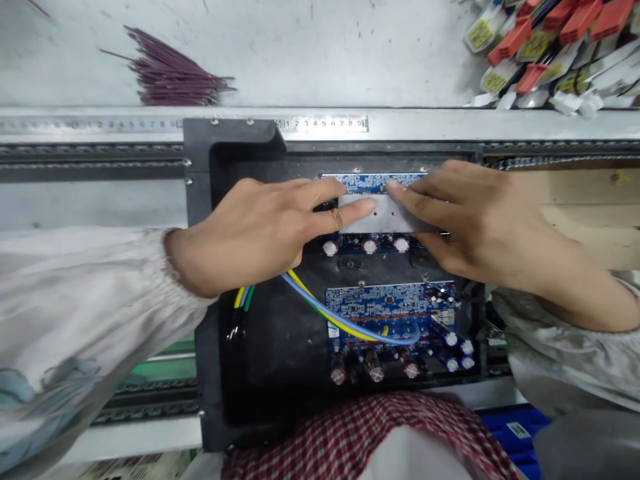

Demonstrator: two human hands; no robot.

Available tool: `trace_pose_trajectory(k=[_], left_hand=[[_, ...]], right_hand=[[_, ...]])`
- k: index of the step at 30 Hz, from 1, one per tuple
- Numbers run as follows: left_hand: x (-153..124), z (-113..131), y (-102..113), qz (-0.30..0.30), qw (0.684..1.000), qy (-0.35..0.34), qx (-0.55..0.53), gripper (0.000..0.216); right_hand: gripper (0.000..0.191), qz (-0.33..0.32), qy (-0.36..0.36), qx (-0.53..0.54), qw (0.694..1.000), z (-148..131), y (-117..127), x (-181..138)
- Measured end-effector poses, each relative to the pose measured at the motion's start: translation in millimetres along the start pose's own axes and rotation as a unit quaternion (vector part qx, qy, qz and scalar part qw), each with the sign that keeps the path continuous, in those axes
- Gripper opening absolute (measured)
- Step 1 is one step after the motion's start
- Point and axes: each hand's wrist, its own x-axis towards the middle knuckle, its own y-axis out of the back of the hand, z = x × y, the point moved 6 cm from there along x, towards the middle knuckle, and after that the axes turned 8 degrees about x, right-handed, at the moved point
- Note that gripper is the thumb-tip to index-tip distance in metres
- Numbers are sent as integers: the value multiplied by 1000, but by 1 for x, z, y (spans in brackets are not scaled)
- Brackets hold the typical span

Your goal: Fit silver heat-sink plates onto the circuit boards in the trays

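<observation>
A black fixture tray (260, 373) lies on a conveyor line and carries two blue circuit boards. On the far board (373, 181) lies a silver metal plate (383, 215). My left hand (260, 227) rests on the plate's left end with its fingers stretched flat; a ring shows on one finger. The fingers of my right hand (470, 213) lie flat on the plate's right end. The near board (390, 313) has round capacitors along its front edge. A bundle of blue, yellow and green wires (320, 310) runs from under my left hand to the near board.
A metal rail with a printed number scale (325, 124) crosses behind the tray. A bunch of purple wires (170, 73) lies at the back left. Orange and white connectors with yellow labels (550, 47) are heaped at the back right. A blue bin (515, 433) sits at the front right.
</observation>
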Motion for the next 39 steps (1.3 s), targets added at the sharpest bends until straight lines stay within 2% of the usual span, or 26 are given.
trace_pose_trajectory(k=[6, 14, 20, 23, 26, 30, 34, 37, 39], left_hand=[[0, 1, -2, -20, 1000, 3, 12, 78], [-1, 1, 1, -10, 1000, 3, -3, 78], [0, 2, 2, -11, 1000, 5, 18, 78], [1, 4, 3, -24, 999, 4, 31, 79], [1, 6, 5, -30, 998, -10, 59, 78], [1, 8, 8, -2, 997, -22, 80, 77], [0, 9, 9, 46, 995, -38, 85, 75], [-1, 8, 9, 57, 993, -45, 90, 73], [-1, 8, 10, 59, 993, -47, 93, 71]], right_hand=[[47, 0, 7, 4, 1000, -2, -1, 0], [44, 84, -29, -28, 996, -9, -2, -5], [44, 80, -22, -34, 996, -7, -3, -6], [46, 82, 8, -8, 997, -8, -4, -6], [46, 119, 19, 40, 992, -8, -6, -7], [47, 123, 14, 67, 990, -5, -5, -9], [54, 104, 13, 139, 985, 3, 10, -20], [37, 188, -39, 160, 968, 17, 23, -35], [24, 246, -70, 162, 953, 25, 24, -44]])
